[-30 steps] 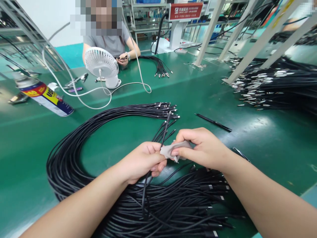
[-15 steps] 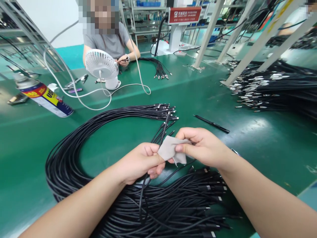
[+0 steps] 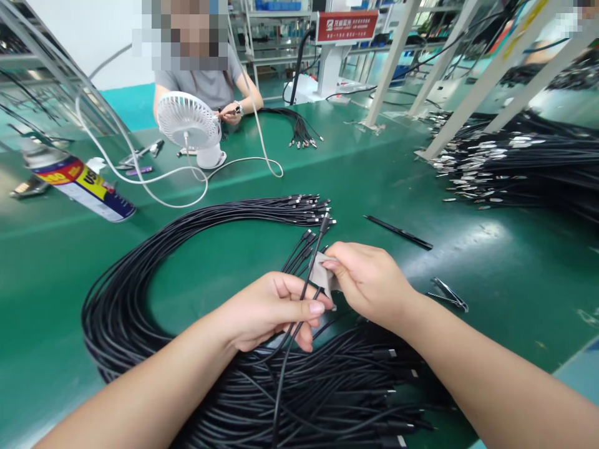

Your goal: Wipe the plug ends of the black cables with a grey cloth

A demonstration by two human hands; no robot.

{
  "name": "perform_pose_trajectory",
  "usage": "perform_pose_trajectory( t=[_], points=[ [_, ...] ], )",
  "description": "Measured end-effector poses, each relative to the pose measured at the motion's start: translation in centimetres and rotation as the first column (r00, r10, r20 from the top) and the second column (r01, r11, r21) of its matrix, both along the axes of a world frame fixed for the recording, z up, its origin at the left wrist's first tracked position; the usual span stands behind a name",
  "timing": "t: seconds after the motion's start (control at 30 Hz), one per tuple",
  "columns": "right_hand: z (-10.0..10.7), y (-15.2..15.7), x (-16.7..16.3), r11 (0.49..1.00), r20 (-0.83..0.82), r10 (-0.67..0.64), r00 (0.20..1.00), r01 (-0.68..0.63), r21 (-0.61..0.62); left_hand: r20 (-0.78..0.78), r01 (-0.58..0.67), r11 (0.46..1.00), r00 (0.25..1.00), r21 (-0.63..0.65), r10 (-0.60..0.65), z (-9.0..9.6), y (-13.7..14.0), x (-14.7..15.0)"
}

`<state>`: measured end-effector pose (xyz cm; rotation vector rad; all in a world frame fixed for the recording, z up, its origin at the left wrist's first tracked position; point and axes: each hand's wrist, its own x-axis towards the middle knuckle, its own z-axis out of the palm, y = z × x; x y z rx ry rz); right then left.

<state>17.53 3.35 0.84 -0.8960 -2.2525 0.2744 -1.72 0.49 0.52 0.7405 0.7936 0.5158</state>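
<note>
My left hand (image 3: 276, 308) pinches a black cable (image 3: 306, 284) between thumb and fingers, with the connector end pointing up and away from me. A second stretch of cable also passes by those fingers. Just to the right, my right hand (image 3: 369, 274) is closed on a small grey cloth (image 3: 322, 274), which lies close against the cable. Whether the cloth wraps the cable is hidden by my fingers. Beneath my hands spreads a large bundle of black cables (image 3: 327, 386), its connectors toward the right. Its other end curves round at the left to more connectors (image 3: 304, 209).
Black tweezers (image 3: 397, 232) and a pair of metal tweezers (image 3: 449, 295) lie to the right. A spray can (image 3: 84, 187) stands at the left, near a white fan (image 3: 189, 125) and its cord. Across the table sits a person (image 3: 206, 87). More cables (image 3: 515, 162) are piled far right.
The cloth has come off my left fingers and bunched into my right hand. My left thumb now shows on the cable, and the metal tweezers have come into fuller view.
</note>
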Motion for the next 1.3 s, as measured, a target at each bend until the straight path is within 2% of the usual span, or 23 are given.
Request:
perform_pose_trajectory(
  t=[0.17,0.37,0.6,0.7,0.77,0.83,0.97,1.07,1.17,1.3],
  points=[
    [-0.5,-0.1,-0.1,0.992,0.108,-0.056,0.993,0.044,0.115,0.064,-0.057,0.998,0.996,-0.023,0.058,0.2,0.0,0.3],
    [-0.4,-0.3,-0.4,0.974,0.166,-0.129,0.978,0.094,0.207,0.042,-0.04,0.998,0.998,-0.043,0.042,0.0,0.2,0.2],
    [-0.3,-0.6,-0.6,0.946,0.104,-0.184,0.977,0.147,0.29,0.065,-0.065,0.996,0.996,-0.059,0.068,0.1,0.3,0.0],
    [-0.2,-0.3,-0.5,0.935,0.041,-0.241,0.97,0.221,0.278,0.057,-0.046,0.997,0.997,-0.058,0.049,0.1,0.3,0.0],
    [0.1,0.0,-0.1,0.929,-0.014,-0.292,0.956,0.287,0.234,0.022,-0.05,0.997,0.998,-0.055,0.051,0.1,0.3,0.0],
    [0.6,0.3,0.3,0.935,-0.074,-0.315,0.946,0.323,0.146,-0.015,-0.108,0.993,0.994,-0.039,0.108,0.1,0.4,0.1],
    [1.7,0.1,0.8,0.947,-0.216,-0.315,0.924,0.291,-0.136,-0.042,-0.22,0.976,0.975,0.005,0.22,0.2,0.4,0.2],
    [2.3,-0.2,0.7,0.922,-0.305,-0.32,0.897,0.221,-0.318,-0.04,-0.227,0.97,0.972,0.092,0.231,0.2,0.3,0.3],
    [2.3,-0.3,0.7,0.893,-0.366,-0.258,0.894,0.076,-0.444,-0.052,-0.205,0.963,0.975,0.177,0.217,0.2,0.2,0.5],
    [1.8,-0.3,0.4,0.878,-0.315,-0.049,0.948,-0.11,-0.466,-0.091,-0.155,0.965,0.98,0.213,0.178,0.3,0.0,0.6]
  ],
)
